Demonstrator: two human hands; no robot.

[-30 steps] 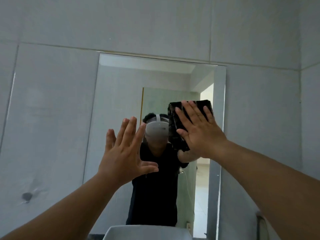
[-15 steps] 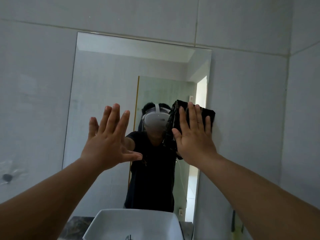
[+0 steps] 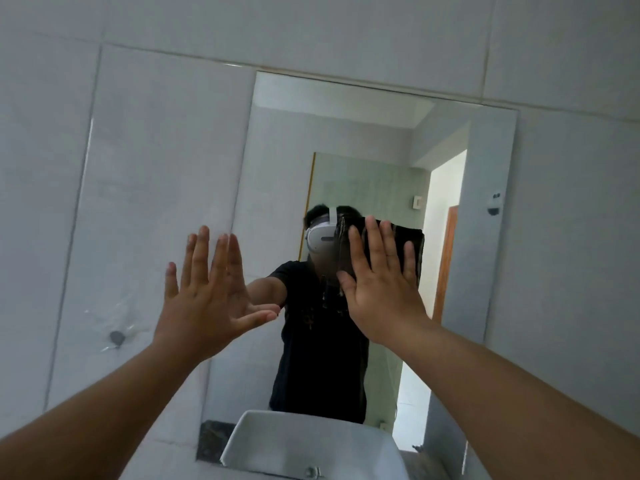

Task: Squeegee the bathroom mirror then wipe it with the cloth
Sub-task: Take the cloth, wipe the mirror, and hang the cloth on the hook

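Far to my left on the tiled wall [image 3: 145, 168] I see a small dark round fitting [image 3: 117, 337], stuck low on the tile and well apart from everything else.

Next comes my left hand [image 3: 207, 303], raised with the palm facing the wall. Its fingers are straight and slightly spread, the thumb pointing out to the right. It holds nothing. It overlaps the left edge of the mirror [image 3: 346, 133], but I cannot tell whether the fingertips actually touch the glass or tile.

The mirror itself is a tall rectangle, long axis vertical, though it leans in my view because my head is tilted. In it I see a reflected person in a dark shirt wearing a white headset, with a doorway behind.

Right of centre, my right hand [image 3: 382, 289] lies flat, fingers straight and a little apart, pressing the dark cloth [image 3: 414, 249] against the glass. The cloth is folded into a rough rectangle; its long axis runs roughly across the mirror, and its top edge slopes slightly down to the right. It sits at about the mirror's mid-height, toward the right half, and peeks out above and to the right of my fingers.

Below, at the bottom edge, the white basin [image 3: 304, 445] sits with its metal tap [image 3: 313, 472] just showing.
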